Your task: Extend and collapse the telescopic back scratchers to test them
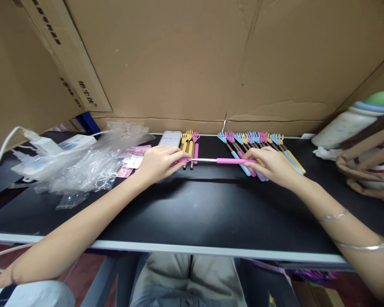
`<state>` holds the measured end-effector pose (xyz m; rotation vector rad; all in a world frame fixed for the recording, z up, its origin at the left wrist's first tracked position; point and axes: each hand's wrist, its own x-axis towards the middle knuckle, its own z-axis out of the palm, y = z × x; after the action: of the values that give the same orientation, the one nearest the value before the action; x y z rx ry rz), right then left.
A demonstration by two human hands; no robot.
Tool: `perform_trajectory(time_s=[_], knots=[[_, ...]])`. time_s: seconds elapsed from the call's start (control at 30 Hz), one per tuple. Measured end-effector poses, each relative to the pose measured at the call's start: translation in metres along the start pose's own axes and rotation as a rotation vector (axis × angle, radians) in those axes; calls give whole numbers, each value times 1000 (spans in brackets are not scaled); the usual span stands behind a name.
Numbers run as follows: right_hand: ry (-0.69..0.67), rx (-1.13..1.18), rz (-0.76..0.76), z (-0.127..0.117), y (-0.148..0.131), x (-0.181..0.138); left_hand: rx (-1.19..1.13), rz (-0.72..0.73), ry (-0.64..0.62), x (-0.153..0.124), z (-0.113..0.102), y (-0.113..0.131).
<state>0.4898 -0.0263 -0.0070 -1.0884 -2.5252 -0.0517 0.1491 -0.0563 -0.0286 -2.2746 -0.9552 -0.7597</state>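
Observation:
A pink telescopic back scratcher (228, 161) is stretched level between my two hands, its silver rod showing in the middle. My left hand (158, 164) is closed around its pink head end, which the fingers mostly cover. The far end of the pink handle sits in the closed fingers of my right hand (269, 164). Just behind my left hand lie yellow and pink back scratchers (190, 147). Behind and beside my right hand is a row of several back scratchers (240, 149) in blue, pink, yellow and purple, heads toward the back.
Clear plastic bags (89, 162) lie at the left beside a white power strip (67, 147). A phone (171, 138) showing a timer leans at the back. At the right are a white bottle (342, 123), crumpled tissue (325, 153) and a brown bag (361, 157). Cardboard (185, 64) walls the back.

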Motion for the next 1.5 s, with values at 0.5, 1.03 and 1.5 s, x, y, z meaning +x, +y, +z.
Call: perform_trajectory(time_s=[0.5,1.03,1.5], knots=[[-10,-19,20,2,0,1,26,56,14,2,-2,1],[68,12,-30,3,3,0,-68,17,16,6,-7,9],[69,-51,-41,2,-2,1,-72,-32,-63,4,-2,9]])
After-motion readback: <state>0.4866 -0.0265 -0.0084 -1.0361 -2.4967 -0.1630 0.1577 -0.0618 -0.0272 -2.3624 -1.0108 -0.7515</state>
